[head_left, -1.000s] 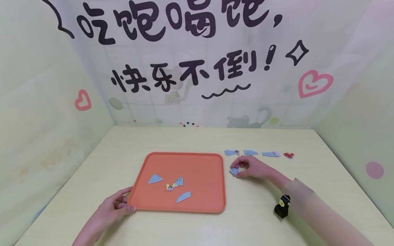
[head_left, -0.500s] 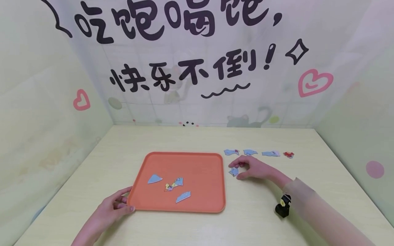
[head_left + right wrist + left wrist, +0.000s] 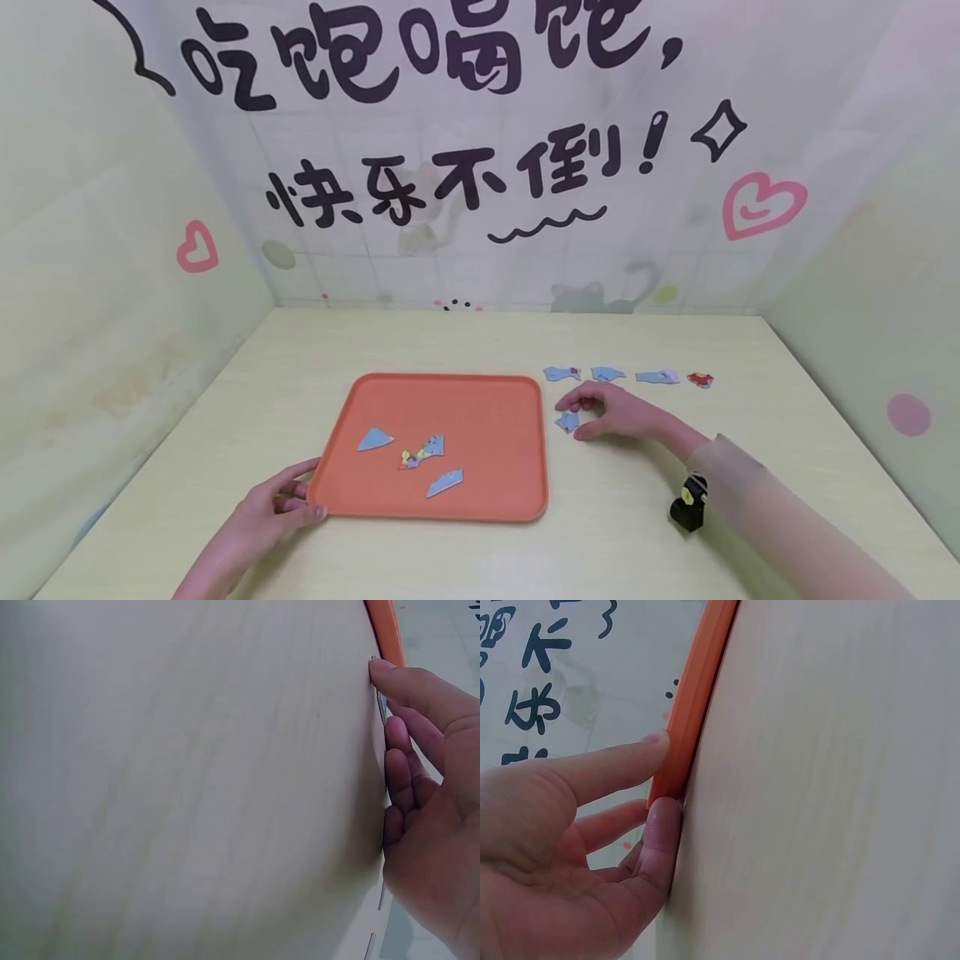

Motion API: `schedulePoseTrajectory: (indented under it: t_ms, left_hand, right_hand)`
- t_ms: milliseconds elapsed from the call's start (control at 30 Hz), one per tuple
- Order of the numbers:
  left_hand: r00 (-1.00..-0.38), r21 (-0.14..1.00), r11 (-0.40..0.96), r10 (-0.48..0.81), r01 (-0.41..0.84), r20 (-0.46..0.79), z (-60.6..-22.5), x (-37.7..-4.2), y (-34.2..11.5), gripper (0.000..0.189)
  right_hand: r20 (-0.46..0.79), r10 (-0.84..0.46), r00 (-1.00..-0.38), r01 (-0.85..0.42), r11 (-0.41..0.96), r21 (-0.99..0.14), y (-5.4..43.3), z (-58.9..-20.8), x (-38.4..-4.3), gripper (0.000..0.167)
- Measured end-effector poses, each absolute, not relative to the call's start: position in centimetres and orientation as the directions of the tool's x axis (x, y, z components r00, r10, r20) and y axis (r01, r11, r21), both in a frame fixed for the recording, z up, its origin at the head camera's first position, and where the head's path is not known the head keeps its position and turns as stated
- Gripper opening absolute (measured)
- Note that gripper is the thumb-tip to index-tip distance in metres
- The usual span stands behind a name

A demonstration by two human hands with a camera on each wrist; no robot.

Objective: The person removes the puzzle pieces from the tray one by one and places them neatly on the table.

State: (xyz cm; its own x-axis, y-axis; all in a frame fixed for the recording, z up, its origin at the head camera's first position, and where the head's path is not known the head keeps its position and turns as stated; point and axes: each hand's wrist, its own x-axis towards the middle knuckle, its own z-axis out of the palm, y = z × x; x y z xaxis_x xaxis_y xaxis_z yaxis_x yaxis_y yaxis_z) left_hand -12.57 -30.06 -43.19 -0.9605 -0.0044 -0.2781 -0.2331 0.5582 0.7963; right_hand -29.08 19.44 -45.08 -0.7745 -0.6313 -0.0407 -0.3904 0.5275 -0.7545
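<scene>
My right hand (image 3: pixel 611 410) is low over the table just right of the orange tray (image 3: pixel 480 400). Its thumb and fingers pinch a small blue puzzle piece (image 3: pixel 567 423) that lies flat on the table. In the right wrist view the piece shows only as a thin edge by the right hand (image 3: pixel 431 765). At the tray's near left corner, my left hand (image 3: pixel 262 510) grips the rim with thumb and fingers. The left wrist view has the left hand (image 3: pixel 577 855) against the tray's rim (image 3: pixel 694 697). On the tray lie a blue triangular piece (image 3: pixel 374 439), a multicoloured piece (image 3: pixel 431 447) and a long blue piece (image 3: pixel 446 482).
Beyond my right hand, several puzzle pieces form a row: a blue one (image 3: pixel 558 374), another blue one (image 3: pixel 606 374), a long pale one (image 3: pixel 657 377) and a red one (image 3: pixel 701 380). A black wrist device (image 3: pixel 688 504) hangs by the right sleeve. Printed walls enclose the table (image 3: pixel 420 342).
</scene>
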Motion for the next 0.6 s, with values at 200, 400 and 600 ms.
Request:
schedulePoseTrajectory:
  t_ms: [200,400,600]
  left_hand:
    - [-0.962,0.801,0.557,0.010,-0.221,-0.272,-43.3,-12.4,-30.2,0.078]
    - [-0.960,0.794,0.561,-0.003,-0.234,-0.281,-43.3,-12.6,-30.2,0.078]
    - [-0.958,0.793,0.560,-0.005,-0.241,-0.288,-43.4,-12.7,-30.2,0.078]
  right_hand:
    - [-0.029,-0.646,-0.763,-0.446,0.558,-0.700,18.6,-43.9,-29.3,0.040]
    - [0.018,-0.658,-0.752,-0.496,0.549,-0.673,16.6,-43.2,-29.9,0.038]
    - [0.059,-0.722,-0.689,-0.578,0.499,-0.646,13.7,-42.6,-29.9,0.037]
